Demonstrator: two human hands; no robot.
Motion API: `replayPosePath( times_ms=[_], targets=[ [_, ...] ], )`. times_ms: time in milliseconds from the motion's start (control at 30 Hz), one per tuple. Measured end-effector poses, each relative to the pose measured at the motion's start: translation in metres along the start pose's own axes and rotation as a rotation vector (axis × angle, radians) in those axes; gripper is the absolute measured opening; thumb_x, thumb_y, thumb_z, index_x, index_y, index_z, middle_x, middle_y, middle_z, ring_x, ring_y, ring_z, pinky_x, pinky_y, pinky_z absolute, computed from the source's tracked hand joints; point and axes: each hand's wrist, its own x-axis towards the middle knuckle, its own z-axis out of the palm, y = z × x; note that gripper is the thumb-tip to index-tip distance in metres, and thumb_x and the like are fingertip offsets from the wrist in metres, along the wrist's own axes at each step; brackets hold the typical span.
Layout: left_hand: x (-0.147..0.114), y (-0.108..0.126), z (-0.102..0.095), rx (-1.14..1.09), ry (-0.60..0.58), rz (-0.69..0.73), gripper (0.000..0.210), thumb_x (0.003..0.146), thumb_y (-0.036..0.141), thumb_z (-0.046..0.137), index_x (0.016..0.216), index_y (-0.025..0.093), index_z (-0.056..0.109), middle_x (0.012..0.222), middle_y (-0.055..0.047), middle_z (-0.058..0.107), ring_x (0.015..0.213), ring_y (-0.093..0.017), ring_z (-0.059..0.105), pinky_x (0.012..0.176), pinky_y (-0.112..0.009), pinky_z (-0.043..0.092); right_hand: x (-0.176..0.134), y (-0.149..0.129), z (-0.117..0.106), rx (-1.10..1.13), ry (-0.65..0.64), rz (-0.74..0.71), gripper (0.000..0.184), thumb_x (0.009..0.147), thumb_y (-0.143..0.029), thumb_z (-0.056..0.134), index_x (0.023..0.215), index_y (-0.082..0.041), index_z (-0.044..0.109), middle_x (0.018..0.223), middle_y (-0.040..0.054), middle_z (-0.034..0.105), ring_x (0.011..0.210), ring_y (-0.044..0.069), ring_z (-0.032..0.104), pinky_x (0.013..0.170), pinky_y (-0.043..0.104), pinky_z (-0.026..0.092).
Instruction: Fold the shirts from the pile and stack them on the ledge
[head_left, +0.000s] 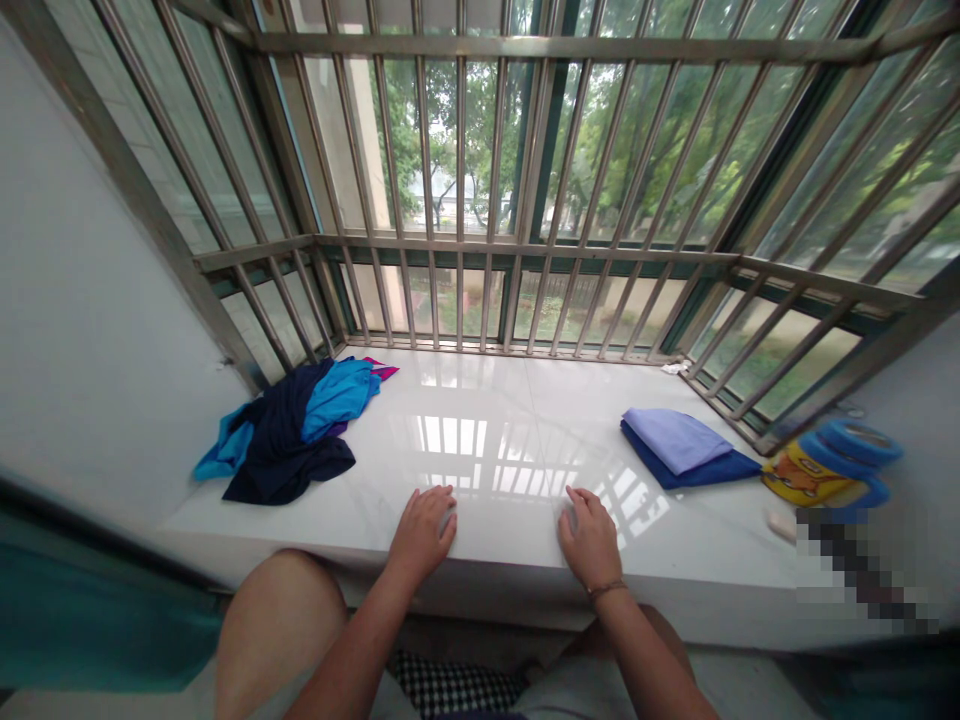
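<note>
My left hand [426,525] rests on the front part of the white window sill [480,400], fingers loosely curved and apart, holding nothing. To its right, my right hand [589,535] lies on the same surface in a similar pose, also without anything in it; a thin bracelet circles that wrist. A crumpled heap of clothes [281,440], dark navy and bright blue with a bit of pink, sits on the left of the sill. Over on the right are folded cloths, a lavender one [681,438] on top of a dark blue one [705,474].
A blue and yellow jar-like container [825,465] with a handle stands at the far right, near a pixelated patch. Metal bars [525,245] close off the window behind the sill. A teal curtain [97,610] hangs at lower left. My knees are against the sill's front.
</note>
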Motion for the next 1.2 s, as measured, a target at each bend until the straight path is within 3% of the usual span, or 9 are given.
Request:
replayPosePath(
  times_ms=[700, 900, 1033, 1100, 1200],
  targets=[
    [0.001, 0.001, -0.003, -0.013, -0.018, -0.008, 0.027, 0.100, 0.024, 0.055, 0.122, 0.024, 0.072, 0.148, -0.010, 0.070, 0.142, -0.029, 0.061, 0.127, -0.060, 0.037, -0.001, 0.001, 0.001, 0.010, -0.018, 0.010, 0.044, 0.098, -0.027, 0.051, 0.138, -0.017, 0.066, 0.131, 0.0165, 0.066, 0.119, 0.031, 0.065, 0.105, 0.049, 0.054],
    [-0.001, -0.002, 0.005, -0.064, -0.025, -0.011, 0.028, 0.100, 0.026, 0.055, 0.121, 0.025, 0.072, 0.147, -0.010, 0.070, 0.141, -0.029, 0.061, 0.128, -0.060, 0.037, -0.001, 0.002, 0.001, 0.009, -0.022, 0.004, 0.045, 0.097, -0.027, 0.052, 0.139, -0.017, 0.066, 0.131, 0.0163, 0.067, 0.119, 0.030, 0.065, 0.106, 0.048, 0.053],
    [0.013, -0.038, -0.006, -0.130, -0.006, -0.067, 0.032, 0.100, 0.030, 0.052, 0.124, 0.023, 0.072, 0.137, -0.010, 0.075, 0.130, -0.027, 0.068, 0.121, -0.051, 0.049, -0.001, 0.003, 0.003, 0.010, -0.025, 0.011, 0.045, 0.097, -0.027, 0.053, 0.138, -0.017, 0.067, 0.131, 0.0164, 0.068, 0.122, 0.030, 0.065, 0.109, 0.048, 0.051],
    [0.024, -0.071, -0.029, -0.067, 0.077, -0.166, 0.035, 0.098, 0.028, 0.050, 0.125, 0.018, 0.070, 0.134, -0.015, 0.075, 0.130, -0.029, 0.068, 0.119, -0.048, 0.050, -0.001, 0.004, 0.003, 0.006, -0.027, 0.009, 0.044, 0.097, -0.026, 0.052, 0.138, -0.016, 0.067, 0.131, 0.0165, 0.069, 0.122, 0.030, 0.065, 0.110, 0.047, 0.051],
    [0.034, -0.125, -0.076, 0.173, 0.227, -0.417, 0.045, 0.094, 0.023, 0.052, 0.135, 0.006, 0.063, 0.147, -0.027, 0.063, 0.143, -0.037, 0.056, 0.122, -0.053, 0.044, -0.001, 0.003, 0.004, 0.000, -0.025, -0.005, 0.044, 0.098, -0.026, 0.051, 0.137, -0.015, 0.067, 0.131, 0.0170, 0.069, 0.122, 0.030, 0.065, 0.110, 0.047, 0.051]
  ],
)
